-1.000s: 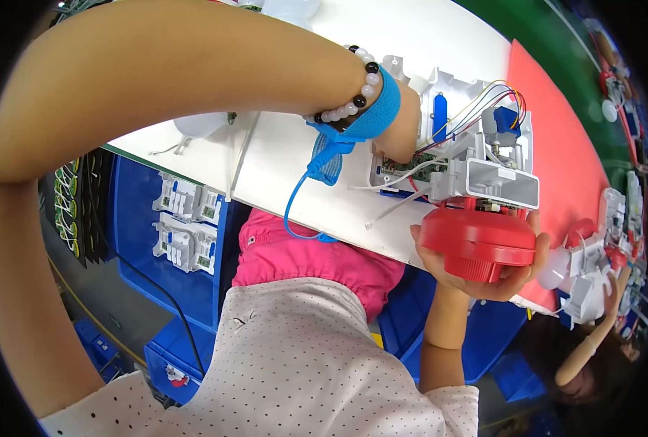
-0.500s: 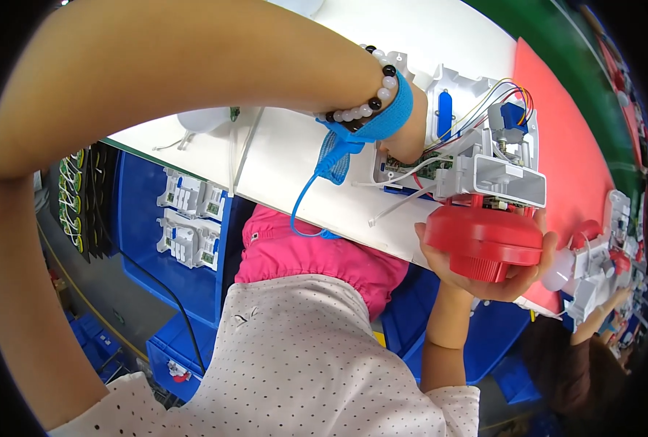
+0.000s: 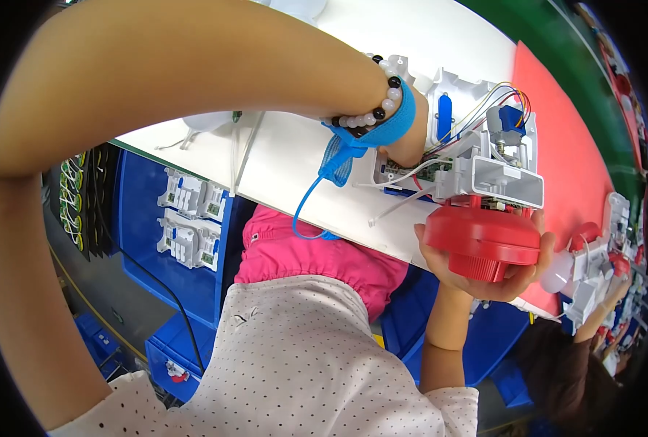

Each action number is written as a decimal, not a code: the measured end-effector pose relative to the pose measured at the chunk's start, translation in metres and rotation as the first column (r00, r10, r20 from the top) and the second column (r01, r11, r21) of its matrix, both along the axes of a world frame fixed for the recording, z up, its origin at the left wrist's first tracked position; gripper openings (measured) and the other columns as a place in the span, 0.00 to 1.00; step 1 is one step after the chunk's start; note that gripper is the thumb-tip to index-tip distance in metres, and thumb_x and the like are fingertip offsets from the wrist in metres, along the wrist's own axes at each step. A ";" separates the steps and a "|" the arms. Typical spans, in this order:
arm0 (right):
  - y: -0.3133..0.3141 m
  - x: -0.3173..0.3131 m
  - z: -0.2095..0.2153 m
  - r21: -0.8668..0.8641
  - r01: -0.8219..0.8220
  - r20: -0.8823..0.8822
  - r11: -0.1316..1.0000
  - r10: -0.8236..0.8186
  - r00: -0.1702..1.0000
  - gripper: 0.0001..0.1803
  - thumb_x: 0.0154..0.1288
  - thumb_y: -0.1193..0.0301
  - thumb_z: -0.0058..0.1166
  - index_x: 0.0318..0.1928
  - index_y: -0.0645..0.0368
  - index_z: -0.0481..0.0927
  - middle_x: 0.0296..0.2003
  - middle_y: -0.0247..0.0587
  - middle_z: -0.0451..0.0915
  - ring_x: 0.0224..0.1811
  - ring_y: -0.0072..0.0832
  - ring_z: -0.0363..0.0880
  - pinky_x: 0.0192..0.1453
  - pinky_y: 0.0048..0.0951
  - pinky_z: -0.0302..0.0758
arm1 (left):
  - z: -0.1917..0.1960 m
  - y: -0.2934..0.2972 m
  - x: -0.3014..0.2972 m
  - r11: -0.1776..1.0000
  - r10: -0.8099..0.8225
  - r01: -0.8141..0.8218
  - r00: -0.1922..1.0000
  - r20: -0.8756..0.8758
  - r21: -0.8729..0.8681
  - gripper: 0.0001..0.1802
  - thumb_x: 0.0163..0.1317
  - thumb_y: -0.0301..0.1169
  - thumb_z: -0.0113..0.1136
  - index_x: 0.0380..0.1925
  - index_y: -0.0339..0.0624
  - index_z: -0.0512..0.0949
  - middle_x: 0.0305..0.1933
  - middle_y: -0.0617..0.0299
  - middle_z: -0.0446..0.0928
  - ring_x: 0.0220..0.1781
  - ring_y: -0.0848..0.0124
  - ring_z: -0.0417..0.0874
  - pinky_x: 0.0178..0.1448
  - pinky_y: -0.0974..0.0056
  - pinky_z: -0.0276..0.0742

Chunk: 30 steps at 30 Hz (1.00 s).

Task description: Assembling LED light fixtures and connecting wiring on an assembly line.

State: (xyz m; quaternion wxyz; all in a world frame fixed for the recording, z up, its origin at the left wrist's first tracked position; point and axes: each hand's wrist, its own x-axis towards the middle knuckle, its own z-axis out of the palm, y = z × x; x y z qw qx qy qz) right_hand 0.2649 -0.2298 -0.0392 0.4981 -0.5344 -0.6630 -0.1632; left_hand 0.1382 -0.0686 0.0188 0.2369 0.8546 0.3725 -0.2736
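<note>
evidently, the white housing (image 3: 464, 175) at two o'clock is wired but uncovered; right hand (image 3: 480, 290) has fingers clasped under the red ribbed cap (image 3: 477, 231); left hand's (image 3: 411, 148) are hidden, can't tell.

Red unit (image 3: 482, 234) (the housing (image 3: 507, 182) white)

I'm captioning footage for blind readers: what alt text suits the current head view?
A person's right hand cups a round red plastic part beside a white housing on a white tabletop. The left hand, with a blue strap and beaded bracelet at the wrist, is by a circuit board, its grip hidden.
</note>
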 end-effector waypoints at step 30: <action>0.002 -0.001 0.001 0.036 0.017 0.011 0.999 -0.017 1.000 0.42 0.49 0.64 0.61 0.60 0.49 0.48 0.56 0.53 0.53 0.53 0.48 0.65 0.55 0.44 0.67 | -0.005 -0.004 0.001 0.995 0.087 -0.087 0.996 0.005 0.041 0.23 0.40 0.45 0.62 0.25 0.31 0.78 0.25 0.48 0.77 0.28 0.58 0.80 0.33 0.63 0.76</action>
